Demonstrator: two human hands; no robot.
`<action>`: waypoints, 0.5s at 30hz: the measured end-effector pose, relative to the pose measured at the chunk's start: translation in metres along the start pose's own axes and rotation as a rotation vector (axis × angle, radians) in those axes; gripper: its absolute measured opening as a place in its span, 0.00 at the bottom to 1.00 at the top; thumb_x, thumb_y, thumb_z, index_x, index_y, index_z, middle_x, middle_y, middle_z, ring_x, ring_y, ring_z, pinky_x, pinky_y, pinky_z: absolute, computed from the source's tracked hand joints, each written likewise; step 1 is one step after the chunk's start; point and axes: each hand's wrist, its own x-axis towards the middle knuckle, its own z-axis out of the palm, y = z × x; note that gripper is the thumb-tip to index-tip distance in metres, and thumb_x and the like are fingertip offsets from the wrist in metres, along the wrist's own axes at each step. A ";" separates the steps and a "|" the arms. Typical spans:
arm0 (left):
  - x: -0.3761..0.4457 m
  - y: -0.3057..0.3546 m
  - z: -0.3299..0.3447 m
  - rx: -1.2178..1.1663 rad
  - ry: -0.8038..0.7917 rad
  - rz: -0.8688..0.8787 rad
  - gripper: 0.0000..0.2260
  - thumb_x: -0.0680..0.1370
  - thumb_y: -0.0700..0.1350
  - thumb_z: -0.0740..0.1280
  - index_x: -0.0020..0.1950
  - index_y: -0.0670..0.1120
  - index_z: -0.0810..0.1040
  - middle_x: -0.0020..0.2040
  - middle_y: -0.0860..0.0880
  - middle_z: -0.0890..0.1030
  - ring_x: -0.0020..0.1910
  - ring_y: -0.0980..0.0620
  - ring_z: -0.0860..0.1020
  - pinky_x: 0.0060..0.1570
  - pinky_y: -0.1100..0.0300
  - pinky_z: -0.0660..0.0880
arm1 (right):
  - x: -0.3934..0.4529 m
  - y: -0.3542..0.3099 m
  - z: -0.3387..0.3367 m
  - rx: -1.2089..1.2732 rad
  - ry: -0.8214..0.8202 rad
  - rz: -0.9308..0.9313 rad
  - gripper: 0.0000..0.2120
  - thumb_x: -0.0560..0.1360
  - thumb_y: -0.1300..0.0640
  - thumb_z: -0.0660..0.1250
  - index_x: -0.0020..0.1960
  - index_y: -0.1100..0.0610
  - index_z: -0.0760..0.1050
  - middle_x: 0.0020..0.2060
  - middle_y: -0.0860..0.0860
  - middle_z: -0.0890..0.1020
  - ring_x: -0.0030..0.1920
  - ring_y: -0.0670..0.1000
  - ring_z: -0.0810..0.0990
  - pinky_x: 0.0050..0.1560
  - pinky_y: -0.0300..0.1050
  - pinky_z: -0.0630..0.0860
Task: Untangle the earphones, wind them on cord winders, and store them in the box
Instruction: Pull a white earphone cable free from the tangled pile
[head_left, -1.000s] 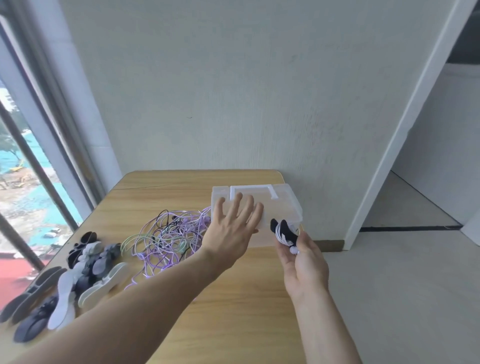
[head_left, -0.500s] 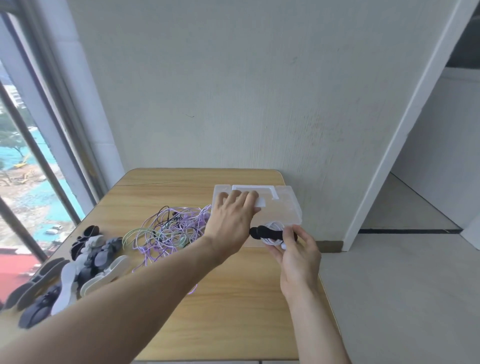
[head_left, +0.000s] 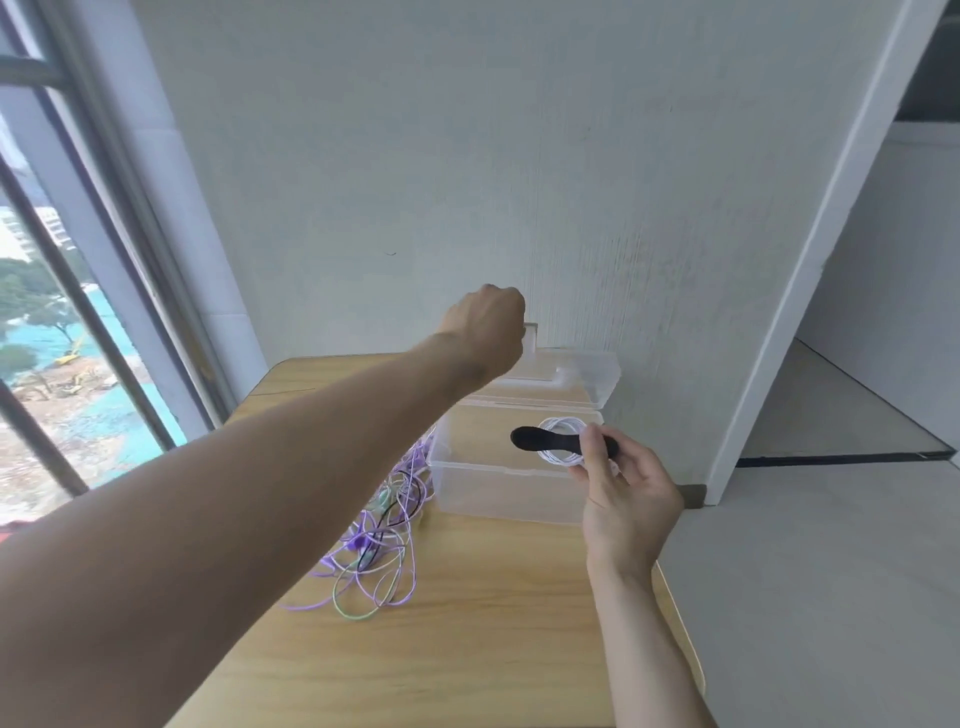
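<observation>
Over the open box (head_left: 498, 486) at 2 o'clock, right hand (head_left: 626, 493) pinches the wound earphones (head_left: 563, 442); left hand (head_left: 485, 325) grips the raised lid (head_left: 576, 376). Lid slipping shut could knock them out.

You get bright, even daylight from the window (head_left: 57, 322) on your left, which looks slightly washed out. Shadows on the table (head_left: 467, 649) stay soft and faint. The wide lens bends straight lines near the edges, so the window frame and the wall corner (head_left: 810, 244) lean. The wall (head_left: 415, 156) looks smeared, and your left forearm (head_left: 218, 519) looms large and soft.
</observation>
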 end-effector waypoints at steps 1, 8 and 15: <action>0.005 -0.001 0.000 -0.020 0.007 -0.014 0.07 0.81 0.40 0.64 0.54 0.40 0.80 0.42 0.43 0.79 0.45 0.38 0.80 0.39 0.53 0.72 | 0.001 0.002 0.001 -0.042 -0.001 -0.056 0.02 0.73 0.61 0.76 0.44 0.56 0.83 0.40 0.53 0.86 0.42 0.52 0.85 0.46 0.40 0.81; 0.018 -0.009 0.015 -0.112 0.121 -0.013 0.14 0.83 0.43 0.58 0.66 0.40 0.73 0.55 0.37 0.80 0.54 0.35 0.78 0.46 0.49 0.71 | 0.011 0.018 0.002 -0.440 -0.087 -0.355 0.04 0.77 0.60 0.72 0.47 0.52 0.79 0.37 0.40 0.83 0.42 0.40 0.83 0.43 0.27 0.74; -0.044 -0.050 0.078 -0.071 -0.021 -0.021 0.16 0.80 0.44 0.60 0.67 0.41 0.71 0.64 0.42 0.74 0.64 0.41 0.70 0.62 0.49 0.68 | 0.015 0.021 0.004 -0.540 -0.066 -0.407 0.02 0.78 0.56 0.71 0.47 0.52 0.79 0.37 0.43 0.84 0.40 0.43 0.84 0.40 0.28 0.73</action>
